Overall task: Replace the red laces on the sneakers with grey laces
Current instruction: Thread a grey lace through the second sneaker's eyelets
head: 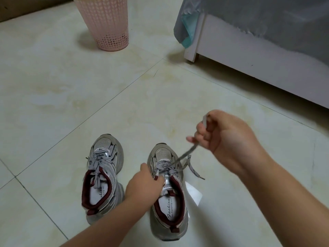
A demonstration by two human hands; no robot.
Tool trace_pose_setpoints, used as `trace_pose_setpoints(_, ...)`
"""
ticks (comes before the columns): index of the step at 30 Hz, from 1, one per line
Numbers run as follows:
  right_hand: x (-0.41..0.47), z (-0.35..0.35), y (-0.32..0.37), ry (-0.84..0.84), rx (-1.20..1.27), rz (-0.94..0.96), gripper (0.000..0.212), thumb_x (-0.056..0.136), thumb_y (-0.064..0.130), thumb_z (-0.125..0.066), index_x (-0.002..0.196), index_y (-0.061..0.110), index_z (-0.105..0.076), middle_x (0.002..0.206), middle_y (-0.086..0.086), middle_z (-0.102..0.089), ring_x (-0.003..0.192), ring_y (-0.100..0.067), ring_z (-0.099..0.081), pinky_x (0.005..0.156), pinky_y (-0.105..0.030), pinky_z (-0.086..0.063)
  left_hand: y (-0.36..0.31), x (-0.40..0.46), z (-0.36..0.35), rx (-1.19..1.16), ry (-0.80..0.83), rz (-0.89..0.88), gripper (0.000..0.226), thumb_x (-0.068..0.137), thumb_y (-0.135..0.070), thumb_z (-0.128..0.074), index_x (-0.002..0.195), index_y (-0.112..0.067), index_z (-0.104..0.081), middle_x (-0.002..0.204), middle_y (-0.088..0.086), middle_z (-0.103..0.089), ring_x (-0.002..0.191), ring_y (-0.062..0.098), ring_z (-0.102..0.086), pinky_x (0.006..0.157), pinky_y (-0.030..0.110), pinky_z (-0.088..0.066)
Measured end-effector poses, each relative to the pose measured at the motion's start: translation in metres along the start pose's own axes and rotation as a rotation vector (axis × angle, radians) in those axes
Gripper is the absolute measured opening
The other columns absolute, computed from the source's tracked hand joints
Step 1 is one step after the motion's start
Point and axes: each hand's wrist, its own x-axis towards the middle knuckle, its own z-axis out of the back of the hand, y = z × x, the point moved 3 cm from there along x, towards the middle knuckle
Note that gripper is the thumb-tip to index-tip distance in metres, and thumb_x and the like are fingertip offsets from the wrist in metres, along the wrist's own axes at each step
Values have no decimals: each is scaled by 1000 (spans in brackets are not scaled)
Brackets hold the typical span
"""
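Now both sneakers stand side by side on the floor (124, 97), left sneaker (102, 175) already laced grey. Left hand (144, 184) grips the right sneaker (169, 207) at its tongue; right hand (226, 134), raised, fingers clenched on the grey lace (185, 155), taut. Pink basket (105, 24) well beyond.

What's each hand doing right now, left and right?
Left hand: closed, pinching the grey lace at the right sneaker eyelets.
Right hand: closed, holding the same lace's raised end.
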Motion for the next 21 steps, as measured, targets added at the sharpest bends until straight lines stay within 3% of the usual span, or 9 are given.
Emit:
trace_pose_setpoints(2,0,0,-14,-28,-130,-7,36,91,8,-36,56,15,-33,43,3,-33,40,-14,-25,37,-22,-34,-6,3,3,76,-24,-56,22,88,-34,-46,102,-18,-39,73,-6,-48,68,17,-48,58,28,-34)
trace_pose_setpoints(5,0,16,-9,-191,-640,275,32,90,12,-43,58,14,-36,49,4,-35,46,-10,-27,45,-21,-27,-8,2,4,170,-27,-75,26,90,-23,-42,115,-15,-39,77,-3,-47,71,19,-46,57,27,-33)
trace_pose_setpoints(7,0,31,1,-319,-813,409,29,89,14,-45,61,12,-38,54,1,-36,50,-10,-29,46,-23,-26,-8,1,3,187,-49,-53,28,90,-20,-42,117,-15,-38,73,-5,-45,67,16,-46,48,26,-27)
trace_pose_setpoints(11,1,57,18,-484,-678,453,28,88,14,-43,62,11,-34,60,-6,-35,56,-19,-30,52,-27,-26,-11,-2,1,170,-19,-37,26,90,-19,-41,116,-16,-38,69,-6,-43,64,14,-45,44,24,-23)
trace_pose_setpoints(15,-2,48,16,-467,-690,501,28,89,15,-43,61,15,-35,57,2,-36,50,-8,-30,47,-21,-30,-14,-11,6,150,-65,-70,15,91,-25,-43,102,-18,-35,70,-7,-45,64,13,-45,46,24,-25)
trace_pose_setpoints(16,-1,46,16,-431,-665,482,28,89,16,-43,62,16,-36,57,2,-37,52,-10,-31,49,-25,-31,-16,-14,11,175,-125,-127,18,90,-30,-46,97,-19,-34,73,-8,-44,67,12,-44,50,23,-28)
trace_pose_setpoints(18,6,43,16,-375,-632,387,25,90,17,-44,65,16,-41,60,1,-38,57,-15,-33,56,-31,-32,-25,-23,16,261,-265,-442,25,82,-32,-62,85,-20,-41,79,-5,-46,71,13,-45,61,21,-32)
trace_pose_setpoints(20,12,43,14,-330,-585,277,22,90,13,-43,69,16,-47,59,3,-38,56,-15,-33,59,-34,-31,-38,-34,14,287,-315,-791,25,67,-26,-78,66,-17,-55,72,-2,-51,65,16,-52,60,24,-38)
trace_pose_setpoints(21,14,43,12,-312,-562,238,22,89,8,-41,71,17,-50,58,3,-38,54,-15,-33,58,-33,-31,-44,-37,10,293,-301,-857,24,64,-25,-80,60,-16,-58,69,-2,-51,63,17,-54,59,24,-38)
